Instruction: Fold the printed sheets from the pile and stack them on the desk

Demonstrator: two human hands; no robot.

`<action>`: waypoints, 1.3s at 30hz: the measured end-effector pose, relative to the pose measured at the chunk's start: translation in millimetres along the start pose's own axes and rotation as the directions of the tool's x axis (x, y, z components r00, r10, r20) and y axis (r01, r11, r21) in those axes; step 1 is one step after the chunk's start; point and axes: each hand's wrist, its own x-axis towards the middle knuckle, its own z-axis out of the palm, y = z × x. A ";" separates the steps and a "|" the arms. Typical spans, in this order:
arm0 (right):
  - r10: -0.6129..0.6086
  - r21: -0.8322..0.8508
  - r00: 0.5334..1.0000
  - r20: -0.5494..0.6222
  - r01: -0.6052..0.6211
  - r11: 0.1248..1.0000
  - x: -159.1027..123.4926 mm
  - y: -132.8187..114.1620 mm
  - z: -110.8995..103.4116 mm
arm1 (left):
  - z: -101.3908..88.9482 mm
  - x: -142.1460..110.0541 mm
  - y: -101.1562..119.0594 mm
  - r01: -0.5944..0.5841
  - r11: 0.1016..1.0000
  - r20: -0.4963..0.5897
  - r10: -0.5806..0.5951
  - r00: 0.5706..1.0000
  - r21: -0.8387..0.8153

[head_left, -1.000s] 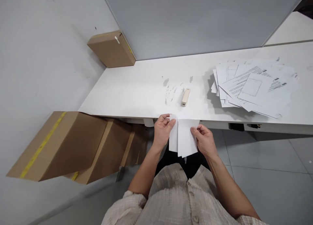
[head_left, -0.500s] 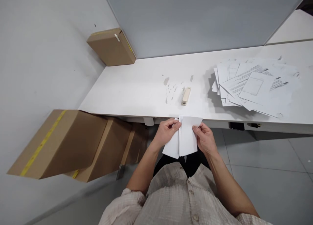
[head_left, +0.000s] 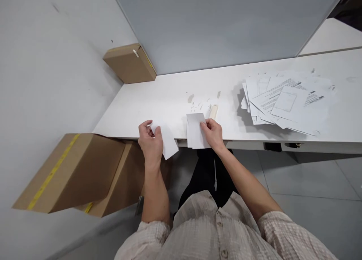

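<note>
A white sheet of paper (head_left: 169,145) slants out from my left hand (head_left: 151,143), its lower corner reaching past the table's front edge. The thumb and curled fingers close around the sheet's upper part, so the grip itself is partly hidden. To the right, my right hand (head_left: 214,133) pinches a few small white sheets (head_left: 195,131) between thumb and fingers, just above the front edge. Behind that hand lies a cream-coloured stapler (head_left: 213,111), partly covered by it.
A loose heap of printed papers (head_left: 285,101) lies on the right of the white table (head_left: 164,97). One cardboard box (head_left: 131,63) stands at the back left corner. Larger cardboard boxes (head_left: 82,169) are stacked below the front left edge. A grey panel (head_left: 220,26) rises behind the table.
My hands have drawn apart, splitting the papers between them. The left hand moved left and forward with one sheet; the right moved slightly left and forward over the table edge with the others.
</note>
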 end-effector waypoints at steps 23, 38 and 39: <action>0.112 0.029 0.992 -0.059 -0.110 0.993 -54.1 3.5 -28.2 | 60.7 -72.0 29.3 0.515 0.727 0.562 -0.215 0.798 -0.453; 0.170 0.124 0.973 -0.154 -0.152 0.981 -61.1 22.5 -33.0 | 77.7 -87.7 32.2 0.539 0.721 0.617 -0.198 0.762 -0.435; 0.172 0.146 0.974 -0.150 -0.150 0.978 -62.2 22.6 -32.5 | 78.5 -88.1 31.7 0.542 0.714 0.616 -0.196 0.763 -0.443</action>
